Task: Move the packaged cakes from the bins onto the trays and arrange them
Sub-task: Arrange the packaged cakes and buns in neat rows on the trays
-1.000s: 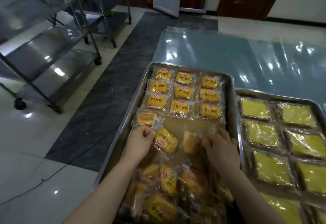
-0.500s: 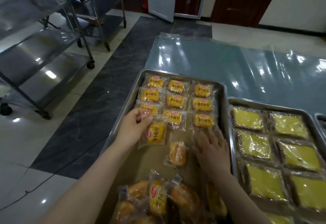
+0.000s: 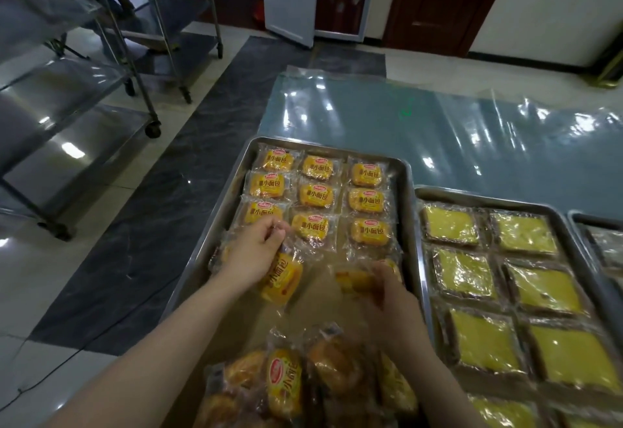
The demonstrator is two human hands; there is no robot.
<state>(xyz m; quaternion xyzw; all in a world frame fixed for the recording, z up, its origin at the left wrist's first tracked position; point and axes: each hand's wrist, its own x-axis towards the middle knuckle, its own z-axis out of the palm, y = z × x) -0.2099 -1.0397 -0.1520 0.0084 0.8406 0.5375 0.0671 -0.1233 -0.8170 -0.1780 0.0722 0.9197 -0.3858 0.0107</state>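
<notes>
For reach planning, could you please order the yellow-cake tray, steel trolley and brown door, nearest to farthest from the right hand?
1. Yellow-cake tray, just right of the right hand.
2. Steel trolley, far left.
3. Brown door, back wall.

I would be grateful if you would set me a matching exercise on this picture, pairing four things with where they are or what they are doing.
Things:
1. left hand
2. right hand
3. loose heap of packets
4. square yellow cakes

States:
A. fill the right-hand tray
B. pinches the labelled packet
C. lies unsorted at the near end of the left tray
D. grips a blurred packet showing bare cake

Pairs: 1-B; 2-D; 3-C; 4-A.
</notes>
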